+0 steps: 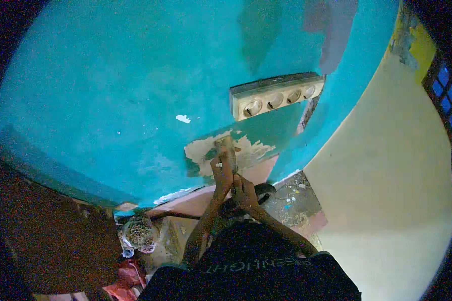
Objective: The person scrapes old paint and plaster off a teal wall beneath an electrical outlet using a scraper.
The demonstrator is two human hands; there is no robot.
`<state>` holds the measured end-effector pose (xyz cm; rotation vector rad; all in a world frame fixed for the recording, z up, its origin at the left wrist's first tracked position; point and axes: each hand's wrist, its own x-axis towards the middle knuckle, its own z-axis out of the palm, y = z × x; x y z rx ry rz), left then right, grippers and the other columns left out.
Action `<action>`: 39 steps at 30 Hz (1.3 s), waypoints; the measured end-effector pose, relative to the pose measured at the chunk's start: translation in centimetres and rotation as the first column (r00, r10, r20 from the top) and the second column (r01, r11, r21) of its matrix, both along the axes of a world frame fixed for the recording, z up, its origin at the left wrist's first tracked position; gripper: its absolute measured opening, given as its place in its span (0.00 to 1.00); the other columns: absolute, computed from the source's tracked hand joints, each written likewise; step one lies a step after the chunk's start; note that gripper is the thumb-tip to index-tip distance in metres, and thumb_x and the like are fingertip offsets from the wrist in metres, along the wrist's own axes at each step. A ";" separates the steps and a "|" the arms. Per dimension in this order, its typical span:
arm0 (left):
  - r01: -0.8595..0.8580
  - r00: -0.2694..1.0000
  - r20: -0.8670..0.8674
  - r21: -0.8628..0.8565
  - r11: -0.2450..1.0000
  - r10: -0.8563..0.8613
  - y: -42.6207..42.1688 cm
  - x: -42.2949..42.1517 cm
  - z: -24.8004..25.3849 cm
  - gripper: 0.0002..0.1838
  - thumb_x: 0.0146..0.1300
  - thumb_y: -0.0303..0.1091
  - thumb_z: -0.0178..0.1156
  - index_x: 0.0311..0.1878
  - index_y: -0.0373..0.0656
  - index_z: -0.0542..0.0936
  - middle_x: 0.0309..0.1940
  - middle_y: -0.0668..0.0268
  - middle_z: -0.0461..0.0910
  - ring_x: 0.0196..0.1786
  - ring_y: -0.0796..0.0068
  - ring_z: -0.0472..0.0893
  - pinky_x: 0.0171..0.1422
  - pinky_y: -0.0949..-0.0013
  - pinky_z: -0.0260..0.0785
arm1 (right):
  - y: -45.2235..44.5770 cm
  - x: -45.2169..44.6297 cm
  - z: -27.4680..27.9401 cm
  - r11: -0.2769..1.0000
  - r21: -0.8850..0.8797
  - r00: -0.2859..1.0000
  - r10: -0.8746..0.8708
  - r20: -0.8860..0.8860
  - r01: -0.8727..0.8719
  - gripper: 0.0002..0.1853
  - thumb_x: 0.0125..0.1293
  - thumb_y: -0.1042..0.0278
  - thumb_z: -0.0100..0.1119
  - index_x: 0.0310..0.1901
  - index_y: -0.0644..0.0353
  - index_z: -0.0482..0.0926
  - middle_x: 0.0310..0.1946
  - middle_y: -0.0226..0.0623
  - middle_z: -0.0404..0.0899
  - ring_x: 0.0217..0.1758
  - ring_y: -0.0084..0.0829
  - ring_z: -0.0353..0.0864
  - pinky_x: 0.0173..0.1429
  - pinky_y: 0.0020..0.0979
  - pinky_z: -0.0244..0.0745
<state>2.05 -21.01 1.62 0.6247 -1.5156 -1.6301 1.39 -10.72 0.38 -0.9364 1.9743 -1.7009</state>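
Both hands are together low on a turquoise wall (pixel 110 90). My left hand (pixel 222 173) is wrapped round a flat scraper-like tool (pixel 227 149), whose upper end lies against a bare, pale patch (pixel 201 150) with ragged paint edges. Just below and to the right, my right hand (pixel 245 191) has its fingers closed at the lower end of the same tool; the exact grip is hard to make out. Above the hands, a white socket strip (pixel 278 98) with several round outlets is fixed to the wall.
A cream wall (pixel 386 150) stands at the right, with a dark window grille (pixel 443 95) beyond. Paint flakes litter the floor (pixel 294 198). At the lower left are a dark brown surface (pixel 50 236), a bundle in clear plastic (pixel 139 233) and a red bag (pixel 128 278).
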 end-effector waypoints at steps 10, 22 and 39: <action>-0.279 0.957 0.070 -0.032 0.960 0.280 -1.3 -0.6 -3.8 0.23 0.64 0.52 0.49 0.27 0.39 0.75 0.20 0.73 0.69 0.24 0.83 0.66 0.27 0.75 0.59 | -0.2 -0.3 -0.5 0.989 -0.141 0.998 0.031 -0.058 -0.039 0.23 0.70 0.51 0.34 0.28 0.62 0.69 0.14 0.37 0.66 0.16 0.31 0.66 0.23 0.33 0.63; -0.169 0.979 -0.086 0.183 0.968 0.187 1.3 -0.7 0.5 0.22 0.65 0.52 0.49 0.27 0.41 0.74 0.18 0.75 0.68 0.20 0.85 0.66 0.22 0.79 0.57 | 0.4 -0.9 -1.0 0.986 -0.157 0.989 0.026 -0.144 -0.048 0.21 0.70 0.53 0.35 0.31 0.63 0.69 0.13 0.39 0.67 0.15 0.32 0.69 0.22 0.34 0.64; -0.288 0.958 0.068 0.234 0.929 0.279 -1.8 1.1 -0.1 0.23 0.60 0.54 0.54 0.28 0.39 0.73 0.22 0.71 0.69 0.27 0.82 0.67 0.32 0.75 0.63 | -1.6 0.8 -0.4 0.985 -0.153 0.993 0.066 -0.103 -0.081 0.24 0.69 0.49 0.34 0.34 0.65 0.71 0.11 0.36 0.66 0.14 0.31 0.68 0.21 0.33 0.64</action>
